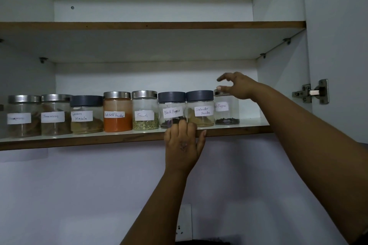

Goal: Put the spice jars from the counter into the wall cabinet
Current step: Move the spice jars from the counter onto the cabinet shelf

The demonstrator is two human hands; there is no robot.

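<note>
- The last pepper jar [226, 109] stood at the right end of the row on the lower cabinet shelf [119, 138], just beside the coriander powder jar [200, 108]; clear, nearly empty, dark peppercorns at its bottom.
- My right hand [238, 86] hovered over its lid, fingers spread, gripping nothing, probably just releasing.
- My left hand [184, 145] rested on the shelf edge, fingers loose, seemingly to steady me.

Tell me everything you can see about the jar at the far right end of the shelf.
The jar is clear, glass or plastic, upright at the right end of the row on the lower shelf, set slightly behind the coriander jar. A thin layer of dark peppercorns covers its bottom. Its white handwritten label reads "Pepper", the first word partly hidden. The right hand, fingers spread, hovers at its silvery lid, mostly hiding it; whether they touch is unclear.
</note>
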